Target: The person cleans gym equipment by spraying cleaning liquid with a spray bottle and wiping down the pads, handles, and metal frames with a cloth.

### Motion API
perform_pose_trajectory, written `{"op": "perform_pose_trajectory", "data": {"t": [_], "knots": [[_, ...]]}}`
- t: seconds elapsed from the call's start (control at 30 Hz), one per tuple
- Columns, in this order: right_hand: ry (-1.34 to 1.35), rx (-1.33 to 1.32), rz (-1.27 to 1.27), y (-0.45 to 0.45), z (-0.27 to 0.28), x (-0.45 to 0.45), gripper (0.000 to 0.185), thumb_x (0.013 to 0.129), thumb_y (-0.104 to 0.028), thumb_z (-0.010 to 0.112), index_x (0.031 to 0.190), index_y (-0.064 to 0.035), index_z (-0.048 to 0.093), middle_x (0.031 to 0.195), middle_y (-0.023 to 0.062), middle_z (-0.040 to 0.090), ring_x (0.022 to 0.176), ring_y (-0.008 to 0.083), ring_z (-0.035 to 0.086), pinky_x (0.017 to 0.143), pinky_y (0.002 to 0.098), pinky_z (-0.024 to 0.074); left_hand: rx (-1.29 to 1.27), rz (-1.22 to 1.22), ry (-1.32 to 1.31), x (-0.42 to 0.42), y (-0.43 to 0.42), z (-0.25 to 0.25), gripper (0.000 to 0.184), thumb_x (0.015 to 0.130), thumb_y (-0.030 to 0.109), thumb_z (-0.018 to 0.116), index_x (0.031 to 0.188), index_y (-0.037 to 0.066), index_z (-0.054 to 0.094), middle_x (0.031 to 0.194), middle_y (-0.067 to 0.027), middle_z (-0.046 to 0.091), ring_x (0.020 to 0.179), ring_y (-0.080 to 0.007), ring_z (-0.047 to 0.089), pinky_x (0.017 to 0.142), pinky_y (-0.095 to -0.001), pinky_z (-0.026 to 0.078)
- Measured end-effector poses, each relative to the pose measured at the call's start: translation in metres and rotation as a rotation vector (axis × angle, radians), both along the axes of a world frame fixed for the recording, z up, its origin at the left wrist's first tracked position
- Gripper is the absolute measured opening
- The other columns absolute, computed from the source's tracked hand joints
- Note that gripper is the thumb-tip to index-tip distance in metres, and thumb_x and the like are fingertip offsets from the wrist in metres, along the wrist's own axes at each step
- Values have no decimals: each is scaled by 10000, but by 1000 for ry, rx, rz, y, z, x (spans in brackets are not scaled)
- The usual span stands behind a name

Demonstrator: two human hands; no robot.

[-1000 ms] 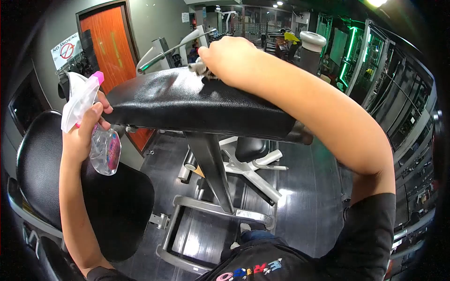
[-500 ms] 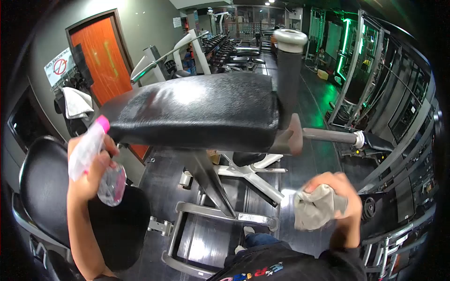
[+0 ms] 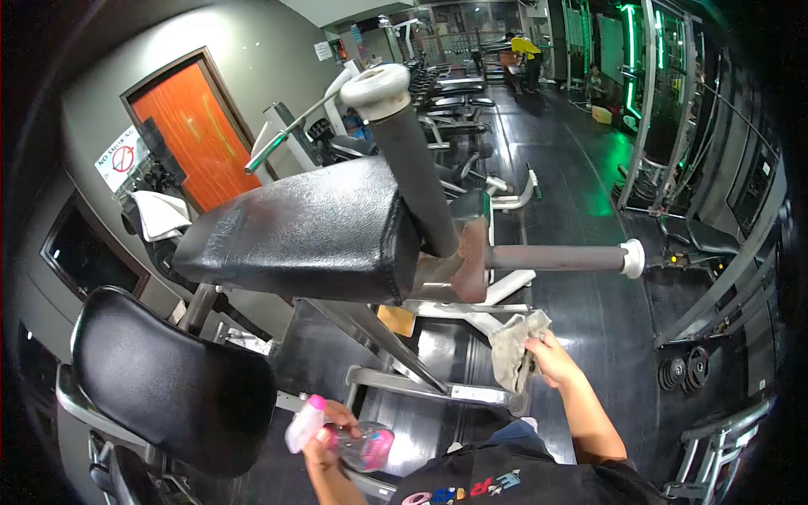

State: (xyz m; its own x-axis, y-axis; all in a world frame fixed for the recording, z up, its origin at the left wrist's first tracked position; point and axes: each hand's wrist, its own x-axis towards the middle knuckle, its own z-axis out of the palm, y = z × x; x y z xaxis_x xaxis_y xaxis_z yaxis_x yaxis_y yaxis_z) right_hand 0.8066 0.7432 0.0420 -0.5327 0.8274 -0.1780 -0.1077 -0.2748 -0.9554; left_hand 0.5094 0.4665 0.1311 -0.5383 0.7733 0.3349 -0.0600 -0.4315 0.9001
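My left hand [image 3: 324,446] is closed around a clear spray bottle [image 3: 367,449] with a pink and white top, low in front of my body. In my right hand [image 3: 551,358] is a crumpled grey-beige cloth [image 3: 511,352], held beside the machine's lower frame. Ahead of me stands an exercise bench with a black padded cushion [image 3: 295,227], glossy under the light. From its right end rises a dark padded post [image 3: 412,168] with a white metal cap, and a bar [image 3: 555,258] sticks out to the right. Neither hand touches the cushion.
A black padded seat [image 3: 168,379] stands close on my left. A white towel [image 3: 160,215] hangs behind it, near an orange door [image 3: 194,126]. Weight plates [image 3: 686,370] lie on the right floor. Farther back, a person in a yellow top [image 3: 525,46] bends over among gym machines.
My left hand with the spray bottle has dropped down and right, away from the cushion. My right hand with the cloth has shifted left and slightly up. My viewpoint has moved rightward around the bench.
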Motion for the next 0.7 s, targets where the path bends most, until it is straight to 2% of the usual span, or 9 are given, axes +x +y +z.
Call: {"op": "perform_pose_trajectory", "data": {"t": [0.1, 0.23, 0.3, 0.4, 0.47, 0.53, 0.57, 0.67, 0.7], "knots": [[28, -211, -91, 16, 3, -12, 339, 986, -205, 521, 1286, -49, 494, 1172, 81, 598, 1077, 181, 555, 950, 349, 439, -126, 201, -193, 46, 14, -51, 468, 769, 371, 672, 957, -53, 610, 875, -175, 627, 628, -257, 636, 584, -356, 578], [76, -386, -40, 29, 22, -11, 364, 1012, -316, 412, 1260, -80, 534, 1158, 56, 646, 1051, 217, 635, 934, 404, 495, -315, -72, 93, 88, 40, -49, 316, 809, 220, 626, 873, -89, 638, 838, -158, 674, 673, -172, 661, 608, -297, 563], [313, -643, 88, 45, 19, -4, 463, 1024, -425, 362, 1286, -87, 540, 1222, 58, 639, 1115, 247, 622, 979, 429, 482, -311, -62, 101, 117, 65, -45, 241, 835, 156, 587, 876, -75, 645, 857, -151, 678, 656, -173, 663, 608, -282, 556], [385, -624, 134, 62, -17, 11, 540, 1017, -507, 346, 1326, -103, 527, 1267, 71, 627, 1161, 259, 606, 1021, 458, 459, -324, -96, 97, 150, 92, -45, 232, 851, 148, 581, 895, -70, 647, 876, -148, 676, 679, -181, 671, 624, -282, 559], [506, -808, 239, 66, -12, 29, 534, 1030, -483, 304, 1298, -94, 555, 1248, 75, 641, 1168, 264, 606, 1024, 466, 460, -322, -74, 89, 177, 113, -51, 236, 857, 147, 585, 926, -70, 645, 892, -147, 674, 707, -182, 672, 642, -290, 566], [285, -838, 153, 65, 6, 39, 550, 1031, -489, 287, 1292, -89, 560, 1245, 76, 642, 1160, 261, 611, 1024, 463, 463, -286, -42, 50, 201, 125, -61, 230, 873, 133, 594, 973, -70, 638, 929, -146, 672, 771, -170, 664, 664, -295, 570], [321, -832, 225, 68, -14, 42, 570, 1020, -514, 298, 1297, -90, 559, 1236, 70, 648, 1150, 251, 618, 1025, 450, 466, -293, -15, 48, 210, 128, -64, 237, 873, 133, 598, 989, -71, 633, 928, -149, 672, 768, -172, 666, 666, -297, 573], [224, -659, 443, 73, -49, 58, 375, 989, -305, 515, 1285, -79, 548, 1229, 67, 629, 1141, 225, 610, 992, 403, 489, -322, 110, 59, 233, 129, -67, 252, 879, 128, 594, 1024, -76, 622, 925, -157, 672, 770, -183, 669, 663, -301, 579], [213, -661, 473, 79, -49, 58, 375, 989, -305, 515, 1285, -79, 548, 1229, 67, 629, 1141, 225, 610, 992, 403, 489, -313, 145, 55, 241, 127, -63, 250, 880, 126, 590, 1020, -80, 621, 930, -163, 670, 773, -188, 670, 656, -299, 579]]}}
